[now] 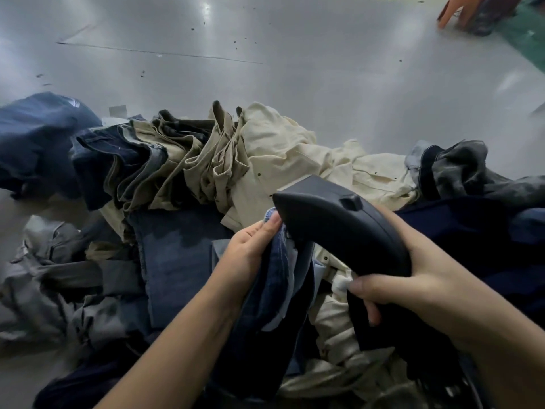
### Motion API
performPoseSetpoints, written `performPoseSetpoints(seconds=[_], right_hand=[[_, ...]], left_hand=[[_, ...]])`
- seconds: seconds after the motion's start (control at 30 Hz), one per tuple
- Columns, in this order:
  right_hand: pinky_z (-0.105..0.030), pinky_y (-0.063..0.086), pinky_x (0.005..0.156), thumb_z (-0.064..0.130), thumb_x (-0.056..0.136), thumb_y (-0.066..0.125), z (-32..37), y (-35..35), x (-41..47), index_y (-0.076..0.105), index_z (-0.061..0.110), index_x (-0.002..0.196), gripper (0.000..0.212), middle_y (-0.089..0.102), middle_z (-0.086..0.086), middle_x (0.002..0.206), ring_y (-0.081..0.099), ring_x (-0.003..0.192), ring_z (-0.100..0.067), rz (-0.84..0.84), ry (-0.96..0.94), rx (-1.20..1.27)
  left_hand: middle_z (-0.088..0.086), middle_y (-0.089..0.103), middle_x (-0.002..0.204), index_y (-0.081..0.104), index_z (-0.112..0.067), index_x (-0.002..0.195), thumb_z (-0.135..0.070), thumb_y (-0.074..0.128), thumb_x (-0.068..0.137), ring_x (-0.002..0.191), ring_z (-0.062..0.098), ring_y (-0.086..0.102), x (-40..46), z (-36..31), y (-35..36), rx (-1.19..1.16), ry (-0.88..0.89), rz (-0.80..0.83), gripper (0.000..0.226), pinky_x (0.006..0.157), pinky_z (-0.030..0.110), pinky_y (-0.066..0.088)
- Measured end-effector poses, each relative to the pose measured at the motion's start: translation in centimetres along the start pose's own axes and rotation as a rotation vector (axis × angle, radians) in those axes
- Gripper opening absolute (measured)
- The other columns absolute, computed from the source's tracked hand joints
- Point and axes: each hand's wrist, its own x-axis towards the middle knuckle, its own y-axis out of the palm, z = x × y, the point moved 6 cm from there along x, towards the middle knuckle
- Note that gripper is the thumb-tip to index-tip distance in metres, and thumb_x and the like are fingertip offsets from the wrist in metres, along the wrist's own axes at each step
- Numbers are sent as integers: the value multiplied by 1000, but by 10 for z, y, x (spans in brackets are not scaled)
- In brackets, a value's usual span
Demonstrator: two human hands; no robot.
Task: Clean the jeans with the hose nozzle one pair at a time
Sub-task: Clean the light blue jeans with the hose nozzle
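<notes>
Your right hand (424, 278) has its fingers wrapped round the nozzle (339, 225); your left hand (250, 249) pinches the blue jeans (277, 278). Both are above the pile (206, 160) on the bench (265, 54).

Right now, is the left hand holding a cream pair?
No, the left hand grips dark blue jeans, while the right hand holds the black nozzle.

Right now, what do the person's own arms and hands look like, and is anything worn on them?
Both the left hand and right hand are bare: no gloves, rings or watch show. Both forearms are uncovered to the frame's bottom edge, with no sleeve in sight. Fingernails look short and unpainted.
</notes>
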Motion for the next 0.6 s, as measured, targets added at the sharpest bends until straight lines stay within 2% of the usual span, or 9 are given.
performPoseSetpoints(seconds=[0.07,0.17,0.23,0.3,0.37,0.5,0.6], right_hand=[[-24,48,45,1,64,66,1,-7,3,59,43,111,63,63,2,54,57,43,-19,-70,-17,-8],[-24,48,45,2,63,66,4,-15,3,63,47,102,60,61,-2,55,57,44,-20,-132,-43,13],[-25,48,45,2,63,67,5,-11,0,63,50,103,63,61,-5,56,57,43,-22,-57,-19,34],[-26,48,45,2,64,67,4,0,-2,61,51,108,66,61,-6,54,57,43,-22,49,31,43],[-26,47,44,2,64,67,0,4,0,61,46,109,63,60,-5,52,56,43,-22,56,59,32],[-24,47,43,-6,69,71,-3,-16,3,61,37,108,59,56,-6,49,55,42,-24,-150,65,-2],[-27,45,42,4,63,70,-1,-18,-2,63,43,106,58,57,-10,52,56,42,-24,-96,89,40]], left_hand=[[14,73,99,76,-10,93,-37,56,79,92,22,71,-3,1,2,57,-23,13,36,76,24,57],[13,74,87,78,-13,85,-37,55,79,78,18,72,-3,0,-1,70,-34,1,34,64,22,56],[15,73,95,77,-11,91,-37,55,81,85,21,71,-3,-3,-4,27,-20,-9,36,71,24,58],[13,71,109,75,-13,101,-36,53,85,101,20,68,-3,-4,-3,10,10,11,37,85,25,55],[7,72,109,76,-19,100,-36,51,85,105,15,67,-4,-3,-1,36,21,36,34,87,22,53],[9,75,89,79,-20,87,-41,53,80,83,15,71,-8,-3,-3,118,15,30,34,68,20,54],[12,73,82,78,-15,83,-40,51,84,76,17,69,-4,-12,-8,201,101,-14,37,66,21,55]])
